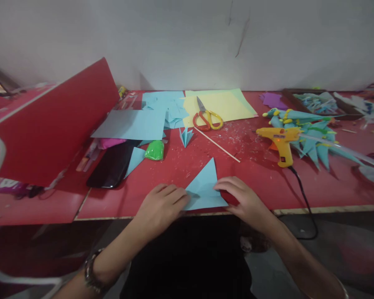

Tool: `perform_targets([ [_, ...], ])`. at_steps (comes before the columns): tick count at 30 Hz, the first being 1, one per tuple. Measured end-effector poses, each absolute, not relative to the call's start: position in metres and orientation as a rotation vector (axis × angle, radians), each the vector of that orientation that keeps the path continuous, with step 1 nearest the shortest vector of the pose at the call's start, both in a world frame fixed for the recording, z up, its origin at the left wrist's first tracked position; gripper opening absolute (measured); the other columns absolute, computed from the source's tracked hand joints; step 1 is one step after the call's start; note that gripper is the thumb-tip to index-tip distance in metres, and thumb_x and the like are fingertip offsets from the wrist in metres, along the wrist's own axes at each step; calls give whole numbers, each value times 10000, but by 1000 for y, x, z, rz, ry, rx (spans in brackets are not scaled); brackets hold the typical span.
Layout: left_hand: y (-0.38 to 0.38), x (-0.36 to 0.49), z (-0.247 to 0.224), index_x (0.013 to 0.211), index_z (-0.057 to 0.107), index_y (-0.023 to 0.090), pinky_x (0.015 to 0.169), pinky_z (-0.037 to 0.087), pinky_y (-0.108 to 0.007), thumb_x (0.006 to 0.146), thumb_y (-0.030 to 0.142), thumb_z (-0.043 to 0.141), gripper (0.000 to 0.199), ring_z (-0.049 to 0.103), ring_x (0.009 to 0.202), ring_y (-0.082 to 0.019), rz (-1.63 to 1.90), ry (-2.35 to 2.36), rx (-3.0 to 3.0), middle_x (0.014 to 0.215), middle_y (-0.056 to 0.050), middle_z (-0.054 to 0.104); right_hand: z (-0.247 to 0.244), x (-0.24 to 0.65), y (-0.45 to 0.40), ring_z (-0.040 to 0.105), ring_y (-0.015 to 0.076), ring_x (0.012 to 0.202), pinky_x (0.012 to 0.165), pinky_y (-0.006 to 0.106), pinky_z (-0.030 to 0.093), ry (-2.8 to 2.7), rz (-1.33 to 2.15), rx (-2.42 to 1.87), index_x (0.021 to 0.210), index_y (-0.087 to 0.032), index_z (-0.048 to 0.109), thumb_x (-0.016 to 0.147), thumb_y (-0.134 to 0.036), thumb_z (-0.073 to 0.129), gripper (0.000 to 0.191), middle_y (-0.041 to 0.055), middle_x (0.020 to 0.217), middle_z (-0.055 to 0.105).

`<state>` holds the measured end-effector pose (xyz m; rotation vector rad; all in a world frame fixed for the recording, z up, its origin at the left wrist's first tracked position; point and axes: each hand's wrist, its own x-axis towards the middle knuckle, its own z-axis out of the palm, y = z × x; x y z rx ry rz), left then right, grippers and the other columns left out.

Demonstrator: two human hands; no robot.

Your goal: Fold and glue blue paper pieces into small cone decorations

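Observation:
A light blue sheet of paper (204, 182), folded into a pointed shape with a strip along its lower edge, lies at the front edge of the red table (112, 207). My left hand (165, 205) is closed on its left corner, fingers together. At the right corner, my right hand (244, 199) grips the paper between thumb and fingers. Beyond the paper are a small folded blue piece (186, 137), a thin stick (218, 144) and a green lump in clear wrap (155, 150).
Scissors (204, 118) rest on yellow sheets (230, 104) at the back. A yellow glue gun (280, 143) with a black cord lies right, beside blue paper cones (318, 145). At left are a black phone (110, 166) and a red board (59, 124).

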<state>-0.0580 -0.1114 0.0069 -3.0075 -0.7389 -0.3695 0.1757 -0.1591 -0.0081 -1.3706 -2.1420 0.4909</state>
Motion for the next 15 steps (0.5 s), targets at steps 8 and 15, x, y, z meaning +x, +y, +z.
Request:
perform_targets([
  [8, -110, -49, -3, 771, 590, 199, 647, 402, -241, 749, 238, 587, 46, 530, 757, -131, -584, -1255, -3167, 813, 2, 606, -7, 174, -155, 528, 166, 871, 769, 307, 448, -2155, 520, -1351, 847, -197, 589, 783, -145, 518, 109, 58, 949, 579],
  [15, -107, -44, -4, 646, 560, 166, 536, 346, -227, 781, 310, 537, 199, 497, 626, -118, -536, -1456, -3102, 664, 6, 555, -9, 167, -154, 526, 158, 788, 707, 288, 437, -2067, 457, -1452, 752, -167, 556, 810, -231, 509, 99, 56, 860, 587],
])
